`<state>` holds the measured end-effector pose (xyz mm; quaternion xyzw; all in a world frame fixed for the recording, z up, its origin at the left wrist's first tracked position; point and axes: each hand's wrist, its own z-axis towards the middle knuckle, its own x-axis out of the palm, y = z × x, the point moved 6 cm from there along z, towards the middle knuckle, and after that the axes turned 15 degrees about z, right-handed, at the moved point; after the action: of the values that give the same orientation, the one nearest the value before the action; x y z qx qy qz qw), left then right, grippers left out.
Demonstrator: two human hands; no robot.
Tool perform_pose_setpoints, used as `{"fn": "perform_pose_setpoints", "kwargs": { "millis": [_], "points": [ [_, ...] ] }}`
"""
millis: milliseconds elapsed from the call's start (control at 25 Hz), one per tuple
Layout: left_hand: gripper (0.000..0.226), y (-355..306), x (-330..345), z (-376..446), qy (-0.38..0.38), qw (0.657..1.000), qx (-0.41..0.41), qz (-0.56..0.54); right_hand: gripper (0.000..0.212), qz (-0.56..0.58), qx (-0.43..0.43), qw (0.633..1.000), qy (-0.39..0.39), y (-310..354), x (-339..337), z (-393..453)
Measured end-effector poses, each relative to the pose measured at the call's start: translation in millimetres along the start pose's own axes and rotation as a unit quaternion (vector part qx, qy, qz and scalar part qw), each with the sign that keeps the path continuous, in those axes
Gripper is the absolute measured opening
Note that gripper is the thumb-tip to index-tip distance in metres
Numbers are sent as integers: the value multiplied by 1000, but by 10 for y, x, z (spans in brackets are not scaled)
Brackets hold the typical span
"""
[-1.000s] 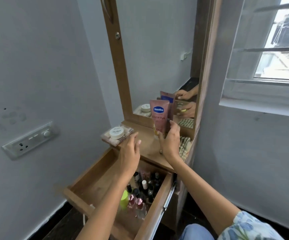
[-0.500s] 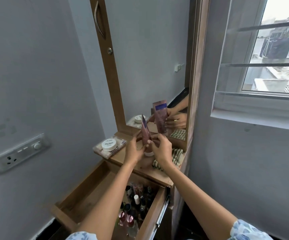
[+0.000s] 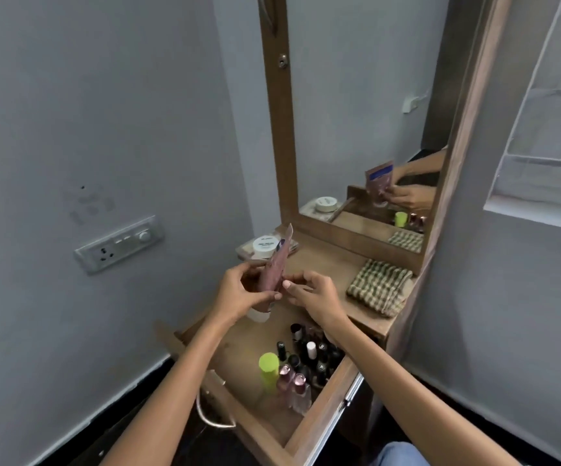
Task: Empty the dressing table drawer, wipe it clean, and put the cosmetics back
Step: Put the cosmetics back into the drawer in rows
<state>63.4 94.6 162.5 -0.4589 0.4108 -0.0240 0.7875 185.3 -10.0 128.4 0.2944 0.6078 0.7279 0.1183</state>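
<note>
Above drawer (image 3: 248, 422), both hands (image 3: 238, 292) pinch upright pink tube (image 3: 274, 270).

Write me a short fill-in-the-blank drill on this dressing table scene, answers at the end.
1. The pink tube is held mainly by the ____ hand.
2. The checked cloth lies on the tabletop, to the ____ of both hands.
3. The bottle with the lime-green cap stands inside the open ____.

Answers: left; right; drawer
</note>
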Motion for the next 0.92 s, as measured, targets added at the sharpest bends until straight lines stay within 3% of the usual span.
{"fn": "perform_pose_setpoints", "kwargs": {
  "millis": [120,240,440,560,760,920],
  "points": [
    [69,302,-154,-136,19,992,-78,96,6,-55,27,998,29,-166,122,-41],
    [71,588,-81,-247,71,956,-154,238,10,-99,31,994,-18,-221,-41,-104],
    [66,802,298,-289,146,885,-158,413,8,-95,33,993,-54,-137,-278,-208],
    [55,911,439,-306,170,873,-167,426,8,-124,26,991,-46,-83,-349,-233],
    [34,1055,474,-330,181,917,-178,308,7,-152,17,987,-41,-80,-372,-259],
    [21,1038,424,-356,170,921,-191,293,7,-150,20,988,-26,-138,-324,-277]
  ]
}}
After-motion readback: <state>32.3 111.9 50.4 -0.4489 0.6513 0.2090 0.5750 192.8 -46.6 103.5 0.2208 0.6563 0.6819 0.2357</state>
